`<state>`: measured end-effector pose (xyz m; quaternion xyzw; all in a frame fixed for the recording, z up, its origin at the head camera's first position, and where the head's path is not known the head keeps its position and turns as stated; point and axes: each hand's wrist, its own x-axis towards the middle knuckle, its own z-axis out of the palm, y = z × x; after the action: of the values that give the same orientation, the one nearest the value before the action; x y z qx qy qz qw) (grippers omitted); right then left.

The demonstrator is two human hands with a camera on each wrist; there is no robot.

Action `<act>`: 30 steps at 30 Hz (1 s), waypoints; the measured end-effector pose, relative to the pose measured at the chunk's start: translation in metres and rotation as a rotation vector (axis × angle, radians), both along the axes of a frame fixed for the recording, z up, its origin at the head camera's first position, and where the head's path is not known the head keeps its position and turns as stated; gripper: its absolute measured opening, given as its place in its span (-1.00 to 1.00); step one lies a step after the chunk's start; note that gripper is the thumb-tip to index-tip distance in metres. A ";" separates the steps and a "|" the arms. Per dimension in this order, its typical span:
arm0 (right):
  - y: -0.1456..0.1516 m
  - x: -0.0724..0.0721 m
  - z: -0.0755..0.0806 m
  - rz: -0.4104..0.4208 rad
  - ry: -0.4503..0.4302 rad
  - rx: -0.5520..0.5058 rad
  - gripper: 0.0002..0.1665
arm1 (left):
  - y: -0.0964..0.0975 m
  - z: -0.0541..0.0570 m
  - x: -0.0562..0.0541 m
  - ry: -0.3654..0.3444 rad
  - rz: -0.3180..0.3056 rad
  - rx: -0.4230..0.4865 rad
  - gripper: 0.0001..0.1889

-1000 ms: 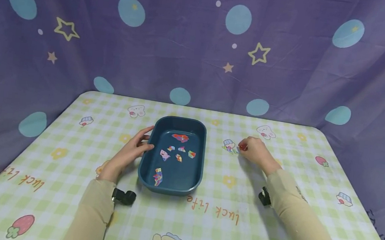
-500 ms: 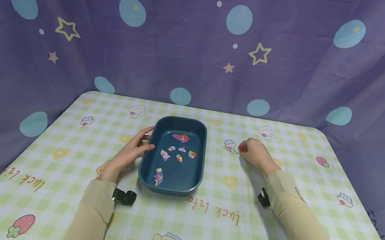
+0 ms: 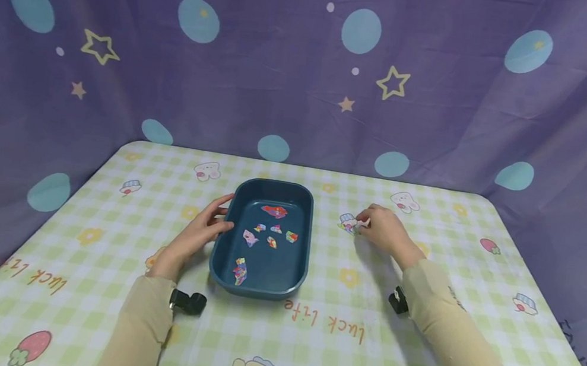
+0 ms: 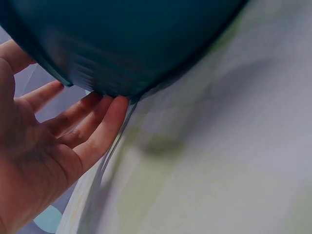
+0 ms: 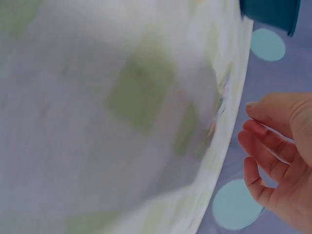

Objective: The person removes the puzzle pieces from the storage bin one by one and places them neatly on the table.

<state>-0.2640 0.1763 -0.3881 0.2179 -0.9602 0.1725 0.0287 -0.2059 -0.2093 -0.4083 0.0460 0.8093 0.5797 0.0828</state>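
A dark teal rectangular bin (image 3: 262, 275) stands left of the table's middle. My left hand (image 3: 199, 230) grips its left side, thumb over the rim; in the left wrist view the fingertips (image 4: 117, 105) press the outer wall. Inside lie several small colourful sticker-like cutouts, among them a red one (image 3: 274, 211) and a pink one (image 3: 250, 237). My right hand (image 3: 386, 231) hovers to the right of the bin, beside a few more cutouts (image 3: 346, 228) on the tablecloth. In the right wrist view, this hand (image 5: 278, 151) has loosely bent fingers, with thumb and forefinger apart and nothing visible between them.
A green-checked tablecloth (image 3: 307, 357) with printed strawberries, flowers and cartoon animals covers the table. A purple curtain (image 3: 293, 87) with stars and blue ovals hangs behind and at both sides. Small black cameras (image 3: 188, 302) sit on the wrists.
My right hand has moved slightly left, over toward the loose cutouts. The red piece seen at its fingertips earlier no longer shows. The left hand and bin have stayed put.
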 end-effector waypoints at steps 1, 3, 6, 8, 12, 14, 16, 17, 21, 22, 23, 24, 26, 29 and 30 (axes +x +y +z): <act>-0.003 0.001 0.002 0.010 0.006 0.001 -0.75 | 0.000 0.000 0.000 -0.001 0.003 -0.003 -0.34; -0.010 0.003 0.005 0.029 0.016 -0.003 -0.75 | -0.001 0.000 0.000 0.000 0.003 -0.008 -0.34; -0.020 0.007 0.010 0.067 0.032 -0.010 -0.77 | -0.002 0.000 0.000 -0.003 0.002 -0.020 -0.33; -0.027 0.009 0.012 0.102 0.061 -0.008 -0.78 | -0.002 0.000 0.000 0.002 0.000 -0.027 -0.33; -0.038 0.014 0.019 0.147 0.107 -0.011 -0.80 | -0.001 0.001 0.000 0.011 -0.002 -0.026 -0.32; -0.043 0.017 0.021 0.158 0.118 -0.015 -0.79 | 0.000 0.001 -0.001 0.010 -0.005 -0.019 -0.31; -0.049 0.019 0.023 0.170 0.121 -0.022 -0.78 | 0.001 0.001 -0.002 0.006 -0.005 -0.016 -0.31; -0.053 0.020 0.024 0.178 0.123 -0.023 -0.78 | 0.001 0.001 -0.002 0.004 -0.003 -0.018 -0.31; -0.068 0.025 0.026 0.208 0.146 -0.021 -0.78 | 0.000 0.000 -0.002 -0.002 0.000 -0.030 -0.31; -0.072 0.026 0.027 0.215 0.160 -0.019 -0.79 | 0.000 0.000 -0.003 -0.004 0.001 -0.034 -0.31; -0.076 0.028 0.028 0.220 0.172 -0.018 -0.80 | 0.000 -0.001 -0.003 -0.006 0.003 -0.039 -0.32; -0.080 0.029 0.030 0.223 0.181 -0.019 -0.80 | 0.000 -0.001 -0.003 -0.005 0.004 -0.039 -0.32; -0.088 0.032 0.033 0.230 0.192 -0.025 -0.82 | 0.000 -0.001 -0.003 -0.005 0.004 -0.042 -0.32; -0.100 0.037 0.036 0.256 0.191 -0.035 -0.82 | 0.000 -0.001 -0.002 -0.005 0.005 -0.034 -0.32; -0.104 0.038 0.036 0.273 0.187 -0.037 -0.81 | 0.000 -0.001 -0.002 -0.005 0.003 -0.028 -0.32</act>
<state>-0.2257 0.0722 -0.3521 0.3610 -0.9113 0.1716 0.0986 -0.2080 -0.2093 -0.4090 0.0422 0.8172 0.5685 0.0848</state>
